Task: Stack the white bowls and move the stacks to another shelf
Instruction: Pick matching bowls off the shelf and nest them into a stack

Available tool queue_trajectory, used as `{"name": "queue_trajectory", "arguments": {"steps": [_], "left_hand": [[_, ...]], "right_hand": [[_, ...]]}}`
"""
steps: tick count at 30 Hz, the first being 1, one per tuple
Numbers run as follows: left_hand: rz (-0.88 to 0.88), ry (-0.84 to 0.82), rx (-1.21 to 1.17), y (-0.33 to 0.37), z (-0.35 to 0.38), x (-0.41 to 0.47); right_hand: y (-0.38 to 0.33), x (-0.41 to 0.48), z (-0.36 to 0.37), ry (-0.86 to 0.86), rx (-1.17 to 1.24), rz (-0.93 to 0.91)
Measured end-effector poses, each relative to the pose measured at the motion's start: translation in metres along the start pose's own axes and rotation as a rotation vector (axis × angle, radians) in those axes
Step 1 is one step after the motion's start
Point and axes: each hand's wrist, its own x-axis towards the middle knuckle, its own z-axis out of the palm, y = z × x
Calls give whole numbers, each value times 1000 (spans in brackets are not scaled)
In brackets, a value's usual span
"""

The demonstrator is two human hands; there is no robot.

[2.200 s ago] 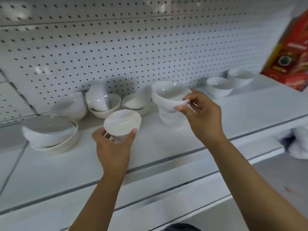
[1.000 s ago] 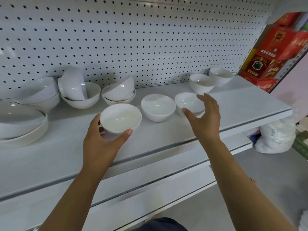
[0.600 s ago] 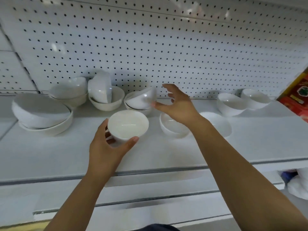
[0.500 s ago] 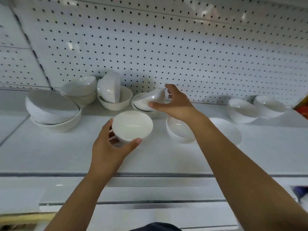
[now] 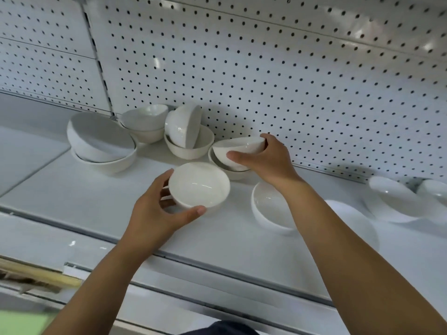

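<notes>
Bowl, white and upright, sits in the grasp of the left hand over the shelf, out in front of the pegboard, with the thumb on its near rim. Close to the pegboard, the right hand clasps a tilted bowl resting in a lower bowl. Other bowls stand along the pegboard's foot.

Right forearm covers part of near bowl and side bowl toward the shelf's front edge, blurred bowl and end bowl at its right end are smeared, end bowl cut by the frame, right hand's tilted bowl hides most of lower bowl, left hand's held bowl hides its fingertips.
</notes>
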Motion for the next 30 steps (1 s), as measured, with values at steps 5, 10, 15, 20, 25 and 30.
{"name": "queue_trajectory", "arguments": {"steps": [5,10,15,20,25,30], "left_hand": [[2,-7,20,1,0,0],[15,-14,36,3,5,2],[30,-50,46,1,7,1],[65,-81,54,1,11,-1],[95,-94,67,2,12,-2],[102,-103,71,2,11,-1]], "right_hand": [[9,7,-12,16,198,-33],[15,8,-29,59,300,-57],[27,11,-53,100,343,19],[54,9,-75,87,302,47],[74,5,-80,23,260,65],[80,8,-76,-38,253,53]]}}
